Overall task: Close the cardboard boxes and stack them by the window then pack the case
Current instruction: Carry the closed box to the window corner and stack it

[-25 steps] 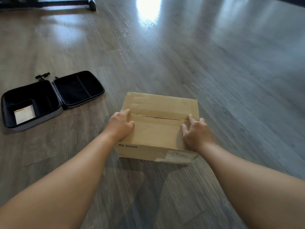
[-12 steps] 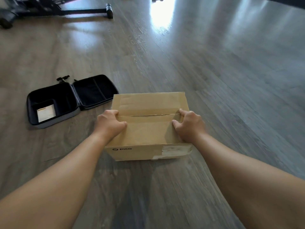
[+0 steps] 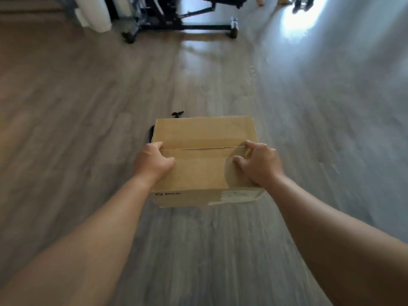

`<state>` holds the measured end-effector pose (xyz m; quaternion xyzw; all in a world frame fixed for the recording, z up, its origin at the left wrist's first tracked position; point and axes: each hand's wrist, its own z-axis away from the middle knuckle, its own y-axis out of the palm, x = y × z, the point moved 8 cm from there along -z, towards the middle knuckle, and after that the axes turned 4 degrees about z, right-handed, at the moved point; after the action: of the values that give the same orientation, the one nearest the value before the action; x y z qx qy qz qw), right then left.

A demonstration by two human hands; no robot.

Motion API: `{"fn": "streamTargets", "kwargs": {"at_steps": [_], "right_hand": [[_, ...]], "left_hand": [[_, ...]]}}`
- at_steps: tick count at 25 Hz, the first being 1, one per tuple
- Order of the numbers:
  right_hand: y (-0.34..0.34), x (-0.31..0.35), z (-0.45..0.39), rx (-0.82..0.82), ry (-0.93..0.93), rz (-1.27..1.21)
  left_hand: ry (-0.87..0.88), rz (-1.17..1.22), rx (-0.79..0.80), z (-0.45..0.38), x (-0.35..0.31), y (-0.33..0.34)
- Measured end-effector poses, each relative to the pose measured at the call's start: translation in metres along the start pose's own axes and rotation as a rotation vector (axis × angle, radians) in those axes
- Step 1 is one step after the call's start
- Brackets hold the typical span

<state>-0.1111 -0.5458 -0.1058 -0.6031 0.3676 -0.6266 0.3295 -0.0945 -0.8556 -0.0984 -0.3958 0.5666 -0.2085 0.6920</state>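
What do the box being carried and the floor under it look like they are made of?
The brown rectangular cardboard box: matte corrugated cardboard by its look, with folded flaps meeting at a seam and a torn label on its near side. The grey-brown plank floor: wood or wood-look laminate, semi-gloss, with grain lines and window glare.

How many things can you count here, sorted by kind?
Cardboard box: 1, flaps shut, held at its sides
Hands: 2, left hand and right hand
Black case: 1, mostly hidden behind the box
Black wheeled stand: 1, at the far end of the floor
Total: 5
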Motion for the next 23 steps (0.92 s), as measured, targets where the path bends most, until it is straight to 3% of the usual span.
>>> {"fn": "streamTargets", "kwargs": {"at_steps": [5,11,16,23], "right_hand": [[-0.099,0.177,0.030,0.138,-0.196,0.027],[-0.181,0.402,0.119,0.293,-0.515,0.059],[-0.181,0.569,0.217,0.385,-0.746,0.079],[-0.122,0.778,0.399,0.463,-0.960,0.082]], "left_hand": [[-0.141,-0.012,-0.128,0.058,-0.018,-0.215],[-0.406,0.006,-0.324,0.189,0.005,-0.455],[-0.560,0.042,-0.480,0.298,0.070,-0.601],[-0.703,0.050,-0.649,0.462,0.210,-0.774]]}}
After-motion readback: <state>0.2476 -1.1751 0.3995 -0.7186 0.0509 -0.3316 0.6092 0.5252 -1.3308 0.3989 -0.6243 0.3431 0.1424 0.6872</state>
